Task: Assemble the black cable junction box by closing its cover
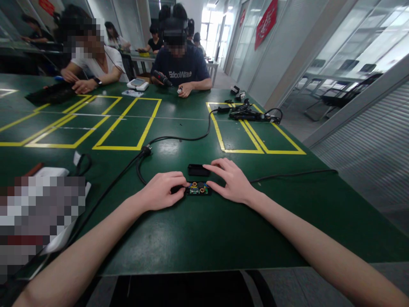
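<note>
At the near middle of the green table [198, 238], a small circuit board [198, 188] lies flat between both hands. At its 9 o'clock the left hand [161, 190] has its fingers curled, pinching that end. At 3 o'clock the right hand [231, 181] lies loosely spread, thumb against the board, gripping nothing. A black case [198, 170] sits just beyond at 12 o'clock, apart from the board, so the board appears bare and not yet cased.
</note>
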### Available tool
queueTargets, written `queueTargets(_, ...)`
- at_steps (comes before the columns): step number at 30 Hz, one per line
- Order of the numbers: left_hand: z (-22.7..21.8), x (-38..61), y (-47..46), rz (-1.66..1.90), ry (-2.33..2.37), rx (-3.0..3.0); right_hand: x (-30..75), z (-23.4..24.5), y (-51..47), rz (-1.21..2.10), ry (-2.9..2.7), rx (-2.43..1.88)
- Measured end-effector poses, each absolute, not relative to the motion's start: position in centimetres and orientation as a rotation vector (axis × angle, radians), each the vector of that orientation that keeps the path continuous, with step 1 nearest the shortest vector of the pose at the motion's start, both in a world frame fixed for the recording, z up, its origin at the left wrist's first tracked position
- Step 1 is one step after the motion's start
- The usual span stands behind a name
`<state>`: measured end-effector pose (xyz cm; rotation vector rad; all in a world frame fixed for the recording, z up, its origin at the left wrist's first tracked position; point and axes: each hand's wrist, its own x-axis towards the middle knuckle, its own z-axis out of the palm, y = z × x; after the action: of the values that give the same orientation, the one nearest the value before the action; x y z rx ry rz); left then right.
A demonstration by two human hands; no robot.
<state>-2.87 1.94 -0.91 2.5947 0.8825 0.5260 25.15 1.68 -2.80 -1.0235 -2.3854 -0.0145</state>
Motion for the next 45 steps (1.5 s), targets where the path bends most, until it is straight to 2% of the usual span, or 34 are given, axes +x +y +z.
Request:
queueTargets(4, -1.0, -2.7, 2.0, 0.56, 0.864, 2.647, 24.6, -3.5, 1.6, 0.217, -2.398, -1.068)
queueTargets(9, -1.3, -2.5, 2.0, 0.791, 0.872, 2.744, 24.5, -3.7, 1.3, 0.439, -2.278, -1.065)
queueTargets(15, -1.8, -2.2, 2.2, 0.669, 0.92, 2.663, 24.6, -3.0, 1.3, 0.676, -2.145, -1.007)
queueTargets(20, -1.7, -2.0, 1.9, 0.702, 0.883, 2.536, 24.5, -2.8, 0.9, 0.823, -2.017, -0.982)
queueTargets(32, -2.4, -1.8, 1.9, 0.787, 0.842, 2.366, 24.3, -3.3, 0.8, 0.96, -1.903, -1.031)
queueTargets(45, -2.2, -1.9, 1.9, 0.666, 0.908, 2.519, 23.6, -3.9, 0.8, 0.809, -1.865, -1.077)
